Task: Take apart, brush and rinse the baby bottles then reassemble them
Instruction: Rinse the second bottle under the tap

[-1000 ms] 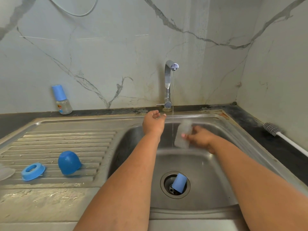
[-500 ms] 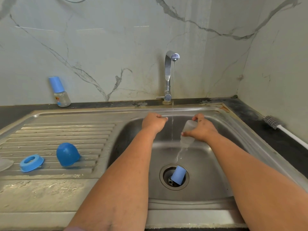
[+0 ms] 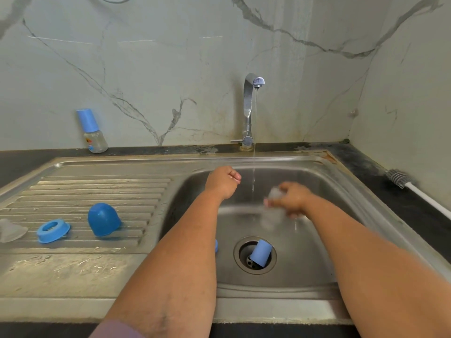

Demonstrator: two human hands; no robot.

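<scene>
Both hands are over the basin of the sink. My right hand grips the clear bottle, fingers curled round it, just right of the thin stream from the tap; the bottle is blurred, so its tilt is hard to read. My left hand is curled into a loose fist near the basin's back edge and holds nothing I can see.

This looks like the rinse step for one bottle body. Next it probably wants emptying and setting with its parts on the drainboard, where the blue ring, the dome cap and a clear teat at the left edge lie. A second, assembled bottle stands at the back edge of the counter, not yet taken apart. A blue cap sits tipped in the drain and needs fetching out. The brush lies on the counter along the right edge.

Half a second ago the bottle was tipped mouth-down, pouring toward the drain, and held higher; now the right hand has dropped lower and the pouring stream is gone. The left fist has barely shifted.
</scene>
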